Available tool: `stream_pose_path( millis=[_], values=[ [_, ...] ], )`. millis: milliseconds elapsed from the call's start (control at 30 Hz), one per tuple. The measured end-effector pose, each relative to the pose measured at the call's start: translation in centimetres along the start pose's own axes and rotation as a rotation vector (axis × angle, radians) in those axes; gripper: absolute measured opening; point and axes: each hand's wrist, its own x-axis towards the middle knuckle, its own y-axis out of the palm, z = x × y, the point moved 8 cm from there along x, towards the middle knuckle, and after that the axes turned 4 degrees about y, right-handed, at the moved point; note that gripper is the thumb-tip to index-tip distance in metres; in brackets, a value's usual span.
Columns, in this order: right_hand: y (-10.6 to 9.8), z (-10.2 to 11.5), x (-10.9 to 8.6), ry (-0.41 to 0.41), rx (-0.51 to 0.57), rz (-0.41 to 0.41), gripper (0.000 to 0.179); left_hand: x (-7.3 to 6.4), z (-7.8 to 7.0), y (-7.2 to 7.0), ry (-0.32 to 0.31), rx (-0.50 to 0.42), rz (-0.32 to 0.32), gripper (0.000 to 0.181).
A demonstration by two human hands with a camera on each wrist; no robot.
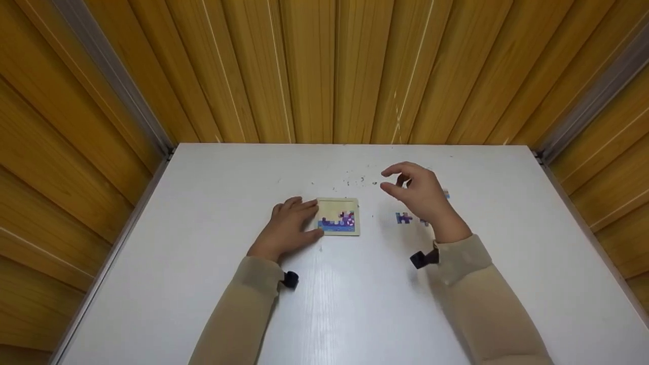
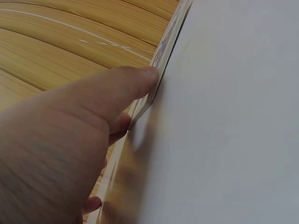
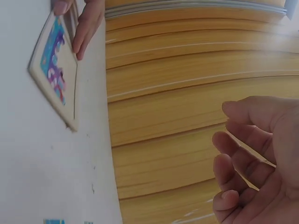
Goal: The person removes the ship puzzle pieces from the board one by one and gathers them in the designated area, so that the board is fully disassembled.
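Note:
A small square jigsaw puzzle tray (image 1: 337, 234) lies on the white table, with joined blue, purple and pink pieces (image 1: 337, 224) along its lower and right parts. Its upper left area shows bare cream backing. My left hand (image 1: 291, 225) holds the tray at its left side, the thumb on the near corner and fingers at the far corner. In the left wrist view the thumb (image 2: 135, 81) sits on the rim. My right hand (image 1: 418, 190) hovers above the table right of the tray, fingers loosely bent, thumb apart from them, nothing between.
Below the right hand lies a loose blue-purple jigsaw piece (image 1: 404, 218); other pieces beside it are partly hidden by that hand and wrist. Small dark specks (image 1: 355, 181) dot the table behind the tray. A yellow wood-look wall (image 1: 334, 76) rises at the table's far edge.

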Motion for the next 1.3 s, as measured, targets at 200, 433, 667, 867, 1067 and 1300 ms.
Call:
stream_pose_path(
  millis=[200,433,667,867,1067,1300],
  values=[
    [1.5,1.6,0.3,-0.024,0.079,-0.010,0.029,0.0,0.0,0.1,-0.014,0.009,-0.002,0.076],
    [3.2,1.6,0.2,-0.013,0.123,0.018,0.031,0.0,-0.1,0.1,-0.003,0.011,-0.002,0.076],
    [4.5,1.0,0.3,0.010,0.124,0.051,0.033,0.0,0.1,0.2,-0.009,0.016,-0.003,0.076],
    [5.6,0.6,0.5,0.022,0.108,0.078,0.038,0.1,0.1,0.1,-0.009,0.016,0.000,0.076],
    [6.6,0.4,0.4,0.018,0.096,0.109,0.042,0.1,0.0,0.0,-0.007,0.019,0.000,0.076],
    [8.3,-0.1,0.5,0.018,0.073,0.144,0.043,0.0,0.0,0.0,-0.018,0.013,0.004,0.076]
  ],
)
